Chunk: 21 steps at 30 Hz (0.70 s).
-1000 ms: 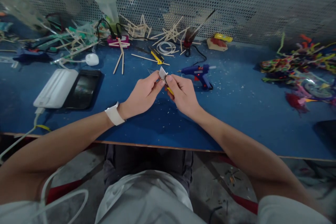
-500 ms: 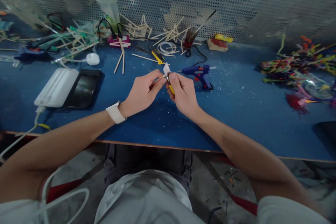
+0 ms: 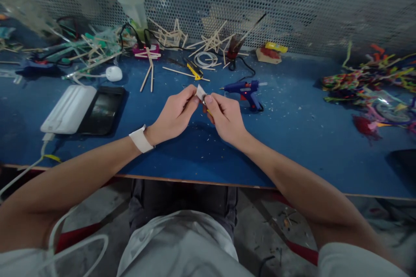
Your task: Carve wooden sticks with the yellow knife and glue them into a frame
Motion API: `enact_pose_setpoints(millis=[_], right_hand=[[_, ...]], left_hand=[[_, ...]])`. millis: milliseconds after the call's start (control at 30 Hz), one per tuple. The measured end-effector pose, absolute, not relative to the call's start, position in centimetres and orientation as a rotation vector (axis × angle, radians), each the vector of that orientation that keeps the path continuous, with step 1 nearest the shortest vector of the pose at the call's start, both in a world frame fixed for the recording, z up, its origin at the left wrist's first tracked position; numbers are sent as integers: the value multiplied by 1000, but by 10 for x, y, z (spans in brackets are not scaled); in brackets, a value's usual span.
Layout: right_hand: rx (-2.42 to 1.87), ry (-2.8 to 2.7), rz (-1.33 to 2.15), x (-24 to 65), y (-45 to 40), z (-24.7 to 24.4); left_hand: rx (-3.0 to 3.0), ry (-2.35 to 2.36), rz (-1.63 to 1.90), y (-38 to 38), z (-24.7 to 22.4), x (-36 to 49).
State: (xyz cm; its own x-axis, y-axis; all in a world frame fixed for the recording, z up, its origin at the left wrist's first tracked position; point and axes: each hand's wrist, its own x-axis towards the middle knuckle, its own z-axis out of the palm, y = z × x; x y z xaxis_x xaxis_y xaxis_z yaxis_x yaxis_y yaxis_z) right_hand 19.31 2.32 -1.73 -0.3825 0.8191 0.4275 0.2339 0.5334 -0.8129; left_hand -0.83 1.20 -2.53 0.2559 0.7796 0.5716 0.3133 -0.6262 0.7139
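Observation:
My right hand [image 3: 226, 117] is closed around a craft knife with a short, wide pale blade [image 3: 200, 92]; a bit of its yellow handle shows under the fingers. The blade points up and left, against the fingertips of my left hand [image 3: 178, 112]. That hand pinches a thin wooden stick, now almost wholly hidden by the fingers and the blade. Both hands meet above the blue table, thumbs uppermost. A blue hot glue gun [image 3: 245, 91] lies just right of my hands. Beyond them is a yellow-and-black box cutter [image 3: 194, 69].
Wooden stick frames [image 3: 212, 42], a coil of clear tubing [image 3: 206, 59] and a pink power adapter [image 3: 146, 52] line the back, before a perforated metal panel [image 3: 312, 4]. A white power bank [image 3: 69, 109] and black phone [image 3: 103, 110] lie left. Colourful pipe cleaners [image 3: 364, 78] are heaped right.
The knife blade has swung left and down, closer over my left fingertips. The wooden stick, visible before, is now mostly covered. My left hand has barely moved.

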Motion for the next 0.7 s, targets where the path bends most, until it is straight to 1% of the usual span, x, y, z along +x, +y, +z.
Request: enact_pose_setpoints(millis=[233,700], right_hand=[[-884,-1952,854,197,26,-15],[-816,-1962,949,198,27,-11]], left_hand=[[2096,933,1211,13,-25,-12],[2114,918,1100,11,-17,-16]])
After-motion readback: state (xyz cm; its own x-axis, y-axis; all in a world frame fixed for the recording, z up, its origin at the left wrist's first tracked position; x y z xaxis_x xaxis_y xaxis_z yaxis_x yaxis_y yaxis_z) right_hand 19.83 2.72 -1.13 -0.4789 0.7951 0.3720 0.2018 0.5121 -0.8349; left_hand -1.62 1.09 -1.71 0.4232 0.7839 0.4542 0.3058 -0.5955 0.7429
